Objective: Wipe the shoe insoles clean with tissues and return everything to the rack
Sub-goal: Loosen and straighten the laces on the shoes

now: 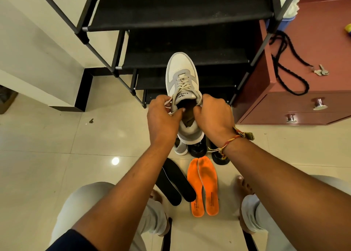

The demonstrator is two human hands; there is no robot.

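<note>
I hold a white and grey sneaker (182, 76) in the air in front of the black shoe rack (178, 13), toe pointing away. My left hand (163, 116) grips the left side of its collar. My right hand (212, 116) grips the right side, thumb hooked into the opening. A brown insole (190, 116) shows inside the shoe. On the floor below lie two black insoles (175, 182) and two orange insoles (204, 186), side by side.
More shoes (197, 149) stand on the tiles under my wrists. A maroon cabinet (296, 106) with keys on a black cord (321, 71) stands right of the rack. A blue bin (286, 21) holding white tissue sits behind it. My knees and bare feet frame the insoles.
</note>
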